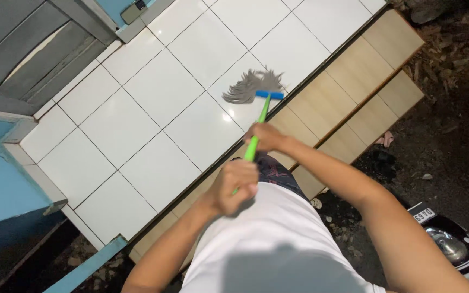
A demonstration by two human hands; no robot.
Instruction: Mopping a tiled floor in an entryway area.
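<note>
Both hands are closed around the green mop handle (pixel 256 135), 1 above the other. The left hand (pixel 236 185) makes a tight fist on the upper end of the handle, close against the white shirt (pixel 278 239), so that only a short bit of green shows below the knuckles. The right hand (pixel 265 136) wraps the handle lower down, nearer the mop head, with the arm stretched out along the step.

From the right hand the handle runs on to a blue crossbar (pixel 270 94), and from the crossbar the grey mop strands (pixel 247 87) fan out to the left, lying flat on the white tiled floor (pixel 153 108). The strands rest on a tile just inside the floor's outer edge, near the tan step tiles (pixel 327 92) that border it.

As for progress, I judge the mopping to be under way rather than near its end: the mop head sits at the near edge of the floor, and the wide run of tiles beyond it, toward the grey door (pixel 33 54) and the blue wall (pixel 1 179), shows no plain wet trail that I can tell apart from the glare. The tiles by the mop head shine, but whether from water or from the lamp I cannot say. No bucket is in view. Beyond the step lies dark ground (pixel 451 108) with litter, and part of a motorbike (pixel 451 244) shows at the lower right
</note>
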